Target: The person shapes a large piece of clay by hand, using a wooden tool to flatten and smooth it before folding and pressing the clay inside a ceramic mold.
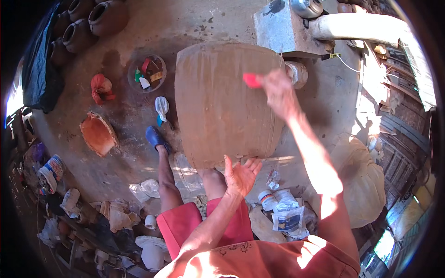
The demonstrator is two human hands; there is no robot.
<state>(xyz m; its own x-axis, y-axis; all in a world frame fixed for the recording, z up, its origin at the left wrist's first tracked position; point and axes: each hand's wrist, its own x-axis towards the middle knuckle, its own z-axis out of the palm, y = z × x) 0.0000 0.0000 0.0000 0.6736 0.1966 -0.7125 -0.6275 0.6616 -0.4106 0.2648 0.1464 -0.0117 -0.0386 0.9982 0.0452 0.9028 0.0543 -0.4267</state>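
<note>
A broad brown slab (222, 106), which looks like smoothed wet clay, lies in front of me with faint streaks along its surface. My right hand (279, 95) is closed around a small red scraper (252, 80) over the slab's right part. Whether the scraper touches the surface I cannot tell. At the slab's near edge, my left hand (242, 177) has its palm up and fingers spread, with nothing in it. Its fingertips are at or just under that edge.
Left of the slab are a clear bowl (131, 74) of small tools, a cloth-wrapped tool (162, 106), a red cloth bundle (101, 88) and an orange clay piece (98, 134). Clay pots (109, 18) stand far left. A pale block (280, 32) is far right; a large sack (361, 185) sits right.
</note>
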